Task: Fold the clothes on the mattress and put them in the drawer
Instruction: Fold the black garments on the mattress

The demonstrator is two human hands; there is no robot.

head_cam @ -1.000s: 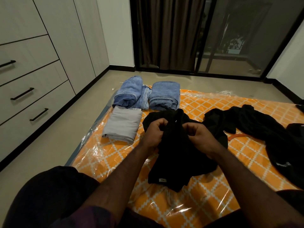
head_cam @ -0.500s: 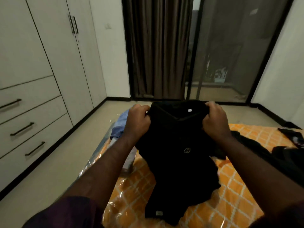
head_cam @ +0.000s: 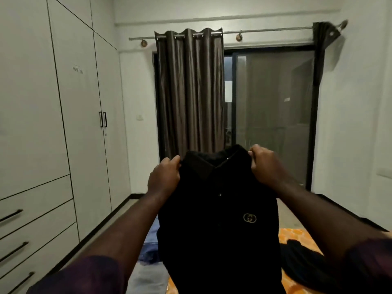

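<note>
In the head view we hold a black polo shirt (head_cam: 218, 225) up at the centre of the frame, our left hand (head_cam: 164, 177) pinching its left shoulder and our right hand (head_cam: 264, 164) gripping the right shoulder by the collar, so it hangs front-on. At lower right lies the orange mattress (head_cam: 285, 235) with more dark clothes (head_cam: 305, 264); the drawers (head_cam: 38, 211) sit at lower left.

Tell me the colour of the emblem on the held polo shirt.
Gold, on the black polo shirt; emblem shows in the head view.
</note>
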